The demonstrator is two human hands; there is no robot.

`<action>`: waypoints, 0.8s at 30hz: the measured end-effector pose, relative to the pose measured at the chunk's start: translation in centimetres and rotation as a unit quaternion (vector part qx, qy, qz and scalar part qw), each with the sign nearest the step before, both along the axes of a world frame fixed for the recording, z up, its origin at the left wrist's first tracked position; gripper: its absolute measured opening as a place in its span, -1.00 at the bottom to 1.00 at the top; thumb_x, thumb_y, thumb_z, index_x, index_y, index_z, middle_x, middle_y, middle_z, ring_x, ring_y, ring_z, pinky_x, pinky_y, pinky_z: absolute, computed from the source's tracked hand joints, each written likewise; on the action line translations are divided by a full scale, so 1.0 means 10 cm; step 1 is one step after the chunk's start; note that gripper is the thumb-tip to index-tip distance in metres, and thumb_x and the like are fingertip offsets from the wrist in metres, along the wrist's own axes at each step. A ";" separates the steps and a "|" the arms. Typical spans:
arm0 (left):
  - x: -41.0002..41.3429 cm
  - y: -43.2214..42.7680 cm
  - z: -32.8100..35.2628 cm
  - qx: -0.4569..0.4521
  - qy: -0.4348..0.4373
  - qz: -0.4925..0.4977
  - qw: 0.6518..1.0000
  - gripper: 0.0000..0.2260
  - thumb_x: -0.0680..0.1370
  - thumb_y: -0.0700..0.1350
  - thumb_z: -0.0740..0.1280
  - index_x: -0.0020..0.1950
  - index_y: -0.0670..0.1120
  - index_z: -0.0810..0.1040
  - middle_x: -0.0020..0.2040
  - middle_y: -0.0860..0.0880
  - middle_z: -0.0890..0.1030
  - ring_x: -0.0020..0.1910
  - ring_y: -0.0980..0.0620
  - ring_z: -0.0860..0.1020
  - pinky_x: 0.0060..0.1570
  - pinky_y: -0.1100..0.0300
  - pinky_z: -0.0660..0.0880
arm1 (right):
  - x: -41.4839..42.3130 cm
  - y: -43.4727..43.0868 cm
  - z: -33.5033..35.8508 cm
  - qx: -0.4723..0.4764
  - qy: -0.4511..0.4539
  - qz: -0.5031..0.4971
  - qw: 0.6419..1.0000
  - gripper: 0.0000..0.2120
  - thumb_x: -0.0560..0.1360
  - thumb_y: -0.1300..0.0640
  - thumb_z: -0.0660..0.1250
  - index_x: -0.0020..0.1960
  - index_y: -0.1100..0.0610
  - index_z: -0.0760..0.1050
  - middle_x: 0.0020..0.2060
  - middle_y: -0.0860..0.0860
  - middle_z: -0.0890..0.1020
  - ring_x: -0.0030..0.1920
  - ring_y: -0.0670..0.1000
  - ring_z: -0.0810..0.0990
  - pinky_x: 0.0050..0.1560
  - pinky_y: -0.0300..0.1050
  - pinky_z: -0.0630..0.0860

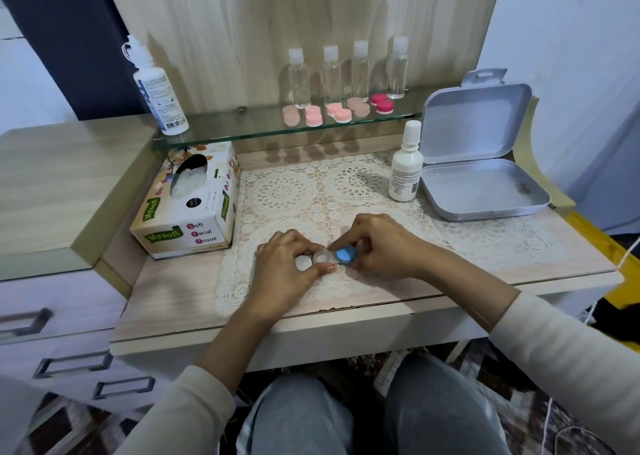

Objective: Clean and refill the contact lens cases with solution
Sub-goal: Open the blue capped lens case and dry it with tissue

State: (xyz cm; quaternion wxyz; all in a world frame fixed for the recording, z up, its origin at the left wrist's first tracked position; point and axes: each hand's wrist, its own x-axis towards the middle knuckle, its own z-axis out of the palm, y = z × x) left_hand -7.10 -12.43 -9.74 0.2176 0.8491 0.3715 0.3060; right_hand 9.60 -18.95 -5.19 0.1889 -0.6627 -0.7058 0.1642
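item: contact lens case (pixel 321 259), one, low over the lace mat (pixel 284 191) at the front middle of the bench (pixel 519 250), between my two hands.
long axis: left to right, across me.
left end: white cap (pixel 303 263), under my left hand (pixel 285 264), whose fingers curl over that end and pinch it, thumb on the near edge.
right end: blue cap (pixel 345 255), directly under my right hand (pixel 384 246), whose fingers pinch its rim.
nearer hand for the blue cap: the right (it is on it); the left is placed to steady the body.
appearance: small, pale and translucent, with a round pale part between the caps; open well or not, i cannot tell.
judgement: a twist wants the left holding flat while the right turns.
solution bottle (pixel 406 168): upright, back right, well apart.
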 end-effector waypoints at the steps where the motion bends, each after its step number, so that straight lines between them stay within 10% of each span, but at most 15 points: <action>1: 0.00 0.00 0.00 0.001 -0.001 0.000 1.000 -0.72 0.32 0.11 0.47 -0.08 -0.02 0.66 -0.18 0.12 0.51 -0.10 0.08 0.46 0.01 -0.05 0.40 | 0.00 0.00 0.00 -0.005 0.011 -0.003 1.000 -0.64 0.41 0.23 0.38 0.19 0.01 0.56 -0.16 -0.07 0.51 -0.22 -0.17 0.42 -0.29 -0.42 0.29; 7: 0.00 -0.02 0.01 0.000 -0.006 0.001 1.000 -0.75 0.34 0.09 0.47 -0.06 0.00 0.66 -0.22 0.20 0.46 -0.10 0.10 0.45 0.02 -0.02 0.40 | -0.02 0.00 -0.08 0.024 0.009 -0.051 0.998 -0.73 0.36 -0.01 0.47 -0.10 0.14 0.51 -0.20 -0.03 0.48 -0.25 -0.11 0.41 -0.35 -0.37 0.27; 14: 0.00 -0.02 0.01 0.005 -0.012 -0.002 1.000 -0.72 0.31 0.10 0.48 -0.08 -0.04 0.67 -0.21 0.15 0.49 -0.11 0.06 0.47 -0.01 -0.07 0.41 | 0.01 -0.02 0.00 0.002 0.013 -0.004 1.000 -0.67 0.39 0.20 0.41 0.16 0.07 0.57 -0.21 -0.12 0.48 -0.26 -0.22 0.40 -0.31 -0.45 0.30; 19: 0.00 -0.04 0.04 -0.006 -0.007 -0.003 1.000 -0.49 0.25 0.36 0.27 -0.08 0.00 0.67 -0.19 0.15 0.51 -0.10 0.10 0.46 0.01 0.01 0.40 | -0.04 -0.02 -0.07 0.036 -0.005 -0.054 0.998 -0.73 0.36 0.01 0.46 -0.10 0.19 0.52 -0.18 0.01 0.49 -0.20 -0.04 0.43 -0.25 -0.25 0.38; 24: 0.00 -0.03 0.02 0.000 -0.002 0.000 1.000 -0.69 0.32 0.12 0.46 -0.06 -0.04 0.66 -0.19 0.14 0.49 -0.10 0.07 0.46 0.02 -0.06 0.41 | -0.01 0.00 -0.04 0.014 -0.004 -0.011 1.000 -0.75 0.40 0.11 0.43 0.07 0.09 0.58 -0.13 -0.04 0.46 -0.18 -0.10 0.41 -0.28 -0.41 0.27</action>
